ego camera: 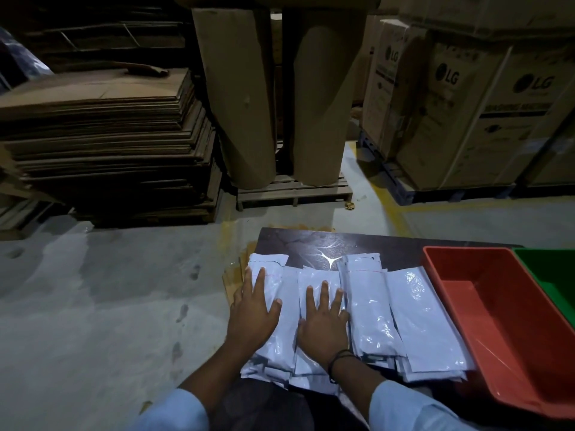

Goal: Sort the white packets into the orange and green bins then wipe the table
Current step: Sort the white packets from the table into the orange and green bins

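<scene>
White packets are lying in overlapping rows on the dark table, right under both your hands and spreading out to the right of them. You're pressing your left hand flat on the leftmost packet, fingers straight and spread, gripping nothing. You're laying your right hand flat on the next packets over, fingers also straight and apart, nothing pinched. A black band is sitting on your right wrist, and light blue sleeves are showing on both forearms. Right of your right hand, just past the last packet, the orange bin is sitting on the table, with the green bin touching its far right side. Beyond your fingertips, across the grey floor, two brown paper rolls are standing on a wooden pallet. Far ahead of your left hand, a stack of flattened cardboard is sitting. Far ahead of your right, LG cartons are standing.
</scene>
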Action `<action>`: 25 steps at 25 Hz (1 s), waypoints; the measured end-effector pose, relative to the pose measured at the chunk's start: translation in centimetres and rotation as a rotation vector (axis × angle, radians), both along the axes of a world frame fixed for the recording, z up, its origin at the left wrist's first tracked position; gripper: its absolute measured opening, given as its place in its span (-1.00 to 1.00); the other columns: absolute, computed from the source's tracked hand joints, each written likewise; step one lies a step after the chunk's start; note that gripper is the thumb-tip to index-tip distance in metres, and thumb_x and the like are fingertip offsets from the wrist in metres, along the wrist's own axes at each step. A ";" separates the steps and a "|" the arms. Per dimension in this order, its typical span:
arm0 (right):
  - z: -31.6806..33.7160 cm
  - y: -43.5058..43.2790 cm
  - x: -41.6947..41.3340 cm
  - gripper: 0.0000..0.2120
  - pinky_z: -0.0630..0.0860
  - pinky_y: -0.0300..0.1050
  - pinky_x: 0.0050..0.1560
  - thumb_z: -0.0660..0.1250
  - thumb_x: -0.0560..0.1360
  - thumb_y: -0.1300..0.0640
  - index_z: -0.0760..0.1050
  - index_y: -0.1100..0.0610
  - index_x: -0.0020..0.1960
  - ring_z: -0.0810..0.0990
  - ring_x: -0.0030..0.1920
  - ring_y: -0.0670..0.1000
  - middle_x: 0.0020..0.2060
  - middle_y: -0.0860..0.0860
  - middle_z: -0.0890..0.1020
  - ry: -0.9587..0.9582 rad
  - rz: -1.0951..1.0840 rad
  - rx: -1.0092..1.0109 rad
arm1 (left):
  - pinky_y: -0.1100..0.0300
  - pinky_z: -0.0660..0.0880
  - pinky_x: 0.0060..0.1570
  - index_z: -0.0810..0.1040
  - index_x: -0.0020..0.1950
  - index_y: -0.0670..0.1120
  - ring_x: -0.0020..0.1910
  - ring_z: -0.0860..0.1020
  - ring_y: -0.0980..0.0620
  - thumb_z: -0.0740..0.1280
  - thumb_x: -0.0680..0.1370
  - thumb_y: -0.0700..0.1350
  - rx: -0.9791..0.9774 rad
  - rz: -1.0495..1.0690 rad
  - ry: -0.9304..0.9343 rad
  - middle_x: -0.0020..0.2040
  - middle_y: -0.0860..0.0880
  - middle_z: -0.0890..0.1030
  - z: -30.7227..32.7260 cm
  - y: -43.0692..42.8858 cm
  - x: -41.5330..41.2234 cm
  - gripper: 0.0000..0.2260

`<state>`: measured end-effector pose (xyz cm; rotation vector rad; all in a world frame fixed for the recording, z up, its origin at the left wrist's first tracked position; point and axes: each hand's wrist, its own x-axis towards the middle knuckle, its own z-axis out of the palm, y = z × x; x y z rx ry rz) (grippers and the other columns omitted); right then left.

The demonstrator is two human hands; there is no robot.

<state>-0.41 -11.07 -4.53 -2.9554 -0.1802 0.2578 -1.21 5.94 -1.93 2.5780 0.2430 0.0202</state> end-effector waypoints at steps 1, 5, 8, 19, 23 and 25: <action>0.0 0.0 0.0 -0.20 -0.01 0.38 0.51 0.11 0.60 -0.18 -0.26 0.05 0.63 -0.27 0.56 0.41 0.60 0.18 -0.29 0.007 0.005 -0.001 | -0.09 0.18 0.54 -0.12 0.67 0.13 0.65 0.07 -0.14 0.20 0.64 0.21 0.001 0.009 0.002 0.69 0.02 -0.16 0.2 -0.1 -0.1 -0.29; 0.9 -0.1 0.3 -0.19 0.00 0.36 0.52 0.15 0.59 -0.10 -0.26 0.05 0.63 -0.25 0.57 0.39 0.61 0.17 -0.25 -0.003 0.028 0.010 | -0.14 0.19 0.53 -0.09 0.68 0.10 0.61 0.13 -0.22 0.20 0.64 0.19 0.036 0.061 -0.005 0.70 -0.03 -0.13 1.3 -0.9 -0.1 -0.29; 2.5 -0.1 0.8 -0.24 0.03 0.33 0.52 0.11 0.58 -0.05 -0.23 0.05 0.64 -0.23 0.58 0.37 0.62 0.17 -0.20 -0.088 0.050 0.028 | -0.15 0.20 0.54 -0.05 0.68 0.06 0.60 0.13 -0.24 0.21 0.64 0.17 0.068 0.083 -0.038 0.70 -0.06 -0.12 2.3 -1.4 0.1 -0.30; 7.7 -10.9 2.2 -0.27 0.11 0.29 0.49 0.13 0.59 -0.05 -0.15 -0.01 0.64 -0.17 0.60 0.29 0.63 0.10 -0.10 -0.229 -0.084 0.061 | -0.18 0.23 0.50 -0.02 0.68 0.05 0.58 0.16 -0.27 0.21 0.64 0.17 0.027 -0.049 -0.043 0.69 -0.05 -0.14 4.5 -10.2 1.8 -0.31; 8.9 -17.7 1.5 -0.29 0.09 0.29 0.50 0.15 0.59 -0.05 -0.09 -0.02 0.64 -0.14 0.61 0.27 0.64 0.08 -0.05 -0.278 -0.143 0.095 | -0.16 0.24 0.50 -0.03 0.68 0.09 0.58 0.16 -0.25 0.21 0.64 0.20 -0.002 -0.111 -0.062 0.69 -0.01 -0.15 4.6 -16.0 2.0 -0.31; 9.1 -21.6 1.2 -0.30 0.11 0.30 0.48 0.15 0.60 -0.06 -0.10 -0.04 0.64 -0.15 0.61 0.25 0.64 0.05 -0.05 -0.278 -0.158 0.103 | -0.15 0.26 0.49 -0.04 0.67 0.11 0.58 0.17 -0.23 0.21 0.64 0.22 -0.022 -0.122 -0.075 0.69 0.00 -0.15 4.8 -19.4 2.0 -0.31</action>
